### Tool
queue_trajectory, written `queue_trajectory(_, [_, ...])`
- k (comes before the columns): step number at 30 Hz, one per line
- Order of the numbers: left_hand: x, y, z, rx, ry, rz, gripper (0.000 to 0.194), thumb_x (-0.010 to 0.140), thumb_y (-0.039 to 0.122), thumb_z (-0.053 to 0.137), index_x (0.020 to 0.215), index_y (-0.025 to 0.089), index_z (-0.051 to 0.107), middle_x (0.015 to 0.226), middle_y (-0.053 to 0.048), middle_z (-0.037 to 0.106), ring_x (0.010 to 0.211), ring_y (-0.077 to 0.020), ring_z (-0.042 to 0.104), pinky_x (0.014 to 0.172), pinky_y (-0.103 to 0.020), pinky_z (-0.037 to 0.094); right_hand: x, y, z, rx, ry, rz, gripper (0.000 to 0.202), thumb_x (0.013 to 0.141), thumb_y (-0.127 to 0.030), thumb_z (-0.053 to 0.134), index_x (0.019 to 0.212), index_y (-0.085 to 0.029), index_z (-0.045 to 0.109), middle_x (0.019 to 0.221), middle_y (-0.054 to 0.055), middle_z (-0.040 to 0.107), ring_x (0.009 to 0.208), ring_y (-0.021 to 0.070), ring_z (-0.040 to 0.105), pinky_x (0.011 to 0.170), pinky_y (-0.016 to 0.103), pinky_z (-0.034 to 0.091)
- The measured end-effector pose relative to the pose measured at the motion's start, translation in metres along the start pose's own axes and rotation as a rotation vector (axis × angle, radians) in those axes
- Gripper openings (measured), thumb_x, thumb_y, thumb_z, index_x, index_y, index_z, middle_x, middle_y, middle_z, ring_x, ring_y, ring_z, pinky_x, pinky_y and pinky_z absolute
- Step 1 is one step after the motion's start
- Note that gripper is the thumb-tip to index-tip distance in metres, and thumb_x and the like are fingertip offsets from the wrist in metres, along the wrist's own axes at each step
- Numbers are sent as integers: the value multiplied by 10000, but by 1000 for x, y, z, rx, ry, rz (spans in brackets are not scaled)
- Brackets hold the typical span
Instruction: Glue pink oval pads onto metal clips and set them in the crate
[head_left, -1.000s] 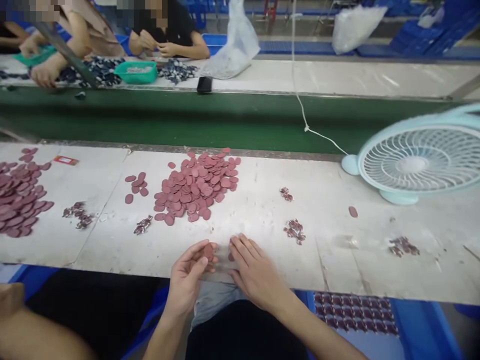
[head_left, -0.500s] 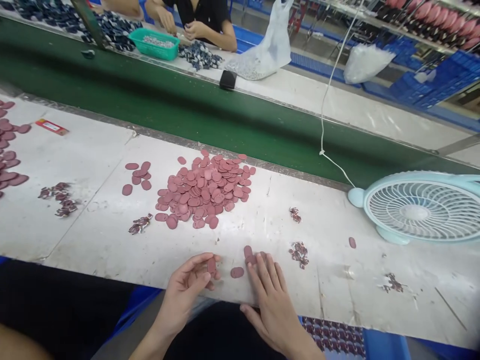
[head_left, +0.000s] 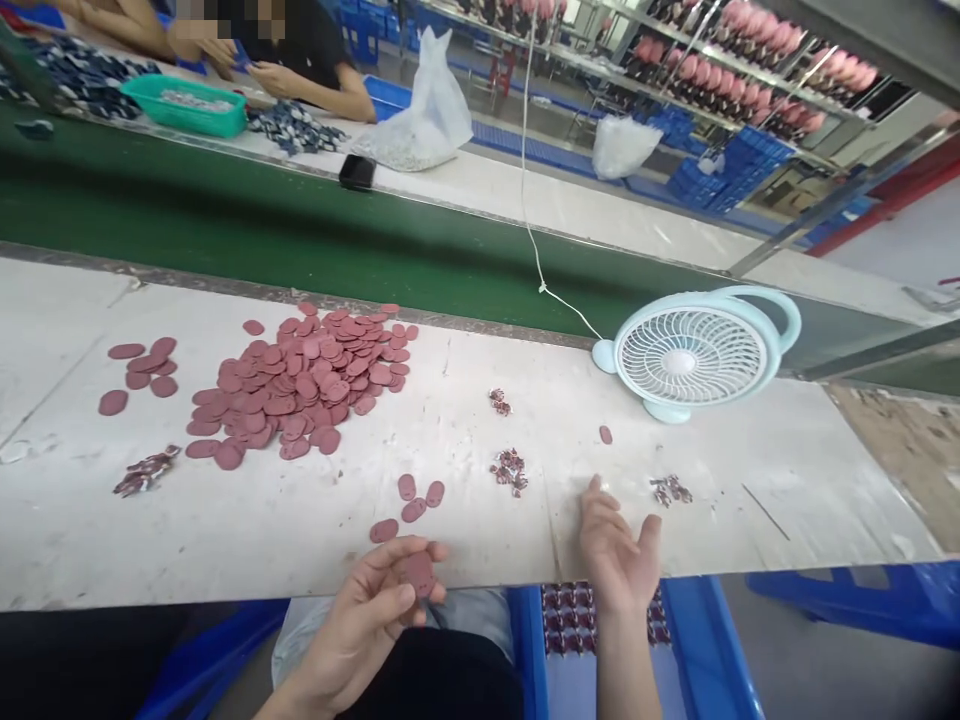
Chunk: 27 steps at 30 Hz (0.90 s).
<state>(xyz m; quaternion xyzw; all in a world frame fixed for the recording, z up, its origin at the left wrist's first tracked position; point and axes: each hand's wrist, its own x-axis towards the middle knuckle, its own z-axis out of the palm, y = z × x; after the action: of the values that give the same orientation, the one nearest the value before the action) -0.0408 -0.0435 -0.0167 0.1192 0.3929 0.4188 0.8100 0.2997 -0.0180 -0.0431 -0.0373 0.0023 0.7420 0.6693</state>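
Observation:
My left hand [head_left: 364,625] pinches a flat dusty-red oval piece [head_left: 420,574] between thumb and fingers, just above the table's front edge. Several matching loose ovals [head_left: 413,510] lie on the table beyond it. Palm turned up and fingers apart, my right hand [head_left: 616,555] is empty over the front edge. A small cluster of dark red, shiny bits [head_left: 673,490] lies to its right, and a single oval [head_left: 606,435] lies farther back. The large heap of red ovals [head_left: 300,385] sits on the left of the table.
A light-blue fan [head_left: 679,362] stands at the back right, its white cord running upward. Below the front edge is a blue crate [head_left: 712,650] holding rows of dark red pieces [head_left: 568,620]. Across the green belt [head_left: 225,240], people's hands work near a teal basket [head_left: 184,112].
My right hand has lifted off the loose ovals, moved right and turned palm up. My left hand keeps its oval. The view has swung to the right.

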Motion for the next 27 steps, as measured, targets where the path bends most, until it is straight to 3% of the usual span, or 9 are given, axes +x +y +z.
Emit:
queue_trajectory(3, [6,-11,15,15,-86,-37,319,745,250,870,1056,259,799,1122,-87,768,779,-164,733,607,-203,560,18,-19,-3,6,23,-4,417,913,-224,685,1301,-168,540,831,-17,580,609,96,610,482,157,566])
queue_trajectory(6, [11,-19,24,5,-127,-52,350,740,240,872,1080,251,794,1091,-89,770,770,-173,743,569,-198,557,19,-15,9,11,72,-1,270,970,-295,604,1211,-178,578,766,-28,574,568,97,596,481,179,564])
queue_trajectory(8, [15,-23,26,-7,-132,-47,359,733,219,876,1081,241,792,1079,-92,772,794,-186,754,574,-195,560,10,3,24,-108,168,-36,290,997,-393,549,1191,-184,601,740,-25,592,516,90,576,443,179,538])
queue_trajectory(10, [18,-28,28,-20,-132,-40,348,734,206,874,1071,232,793,1068,-95,777,821,-194,763,600,-195,566,-1,30,40,-393,304,-86,344,990,-481,526,1138,-193,643,659,-31,596,414,78,517,363,169,469])
queue_trajectory(13, [21,-34,29,-33,-129,-37,343,753,202,860,1087,236,787,1086,-91,776,830,-191,767,623,-201,571,-15,77,58,-790,411,-127,411,898,-602,623,1030,-216,670,592,-35,588,325,80,457,276,168,346])
queue_trajectory(17, [22,-35,31,-41,-158,-47,339,784,208,837,1114,247,769,1055,-84,783,889,-211,771,640,-211,574,-27,116,64,-1042,368,-162,371,879,-586,673,1025,-249,621,641,-34,596,384,122,536,323,206,395])
queue_trajectory(21, [22,-29,30,-49,-128,-13,305,794,200,828,1089,242,764,1057,-87,787,904,-203,768,635,-184,546,-29,123,63,-1155,286,-158,310,942,-544,600,1076,-264,598,654,-20,620,434,147,568,390,243,441])
queue_trajectory(25, [23,-25,27,-70,-112,15,295,796,226,818,1089,228,782,1219,-119,753,804,-168,750,581,-185,536,-22,128,66,-1193,300,-149,304,948,-545,586,1070,-266,590,655,-23,621,415,146,558,371,240,427])
queue_trajectory(27, [23,-24,26,-103,-100,2,289,800,260,814,1084,211,793,1190,-131,767,751,-157,737,561,-190,538,-19,135,69,-1228,323,-186,299,939,-543,602,1060,-270,582,666,-26,623,413,146,560,364,244,433])
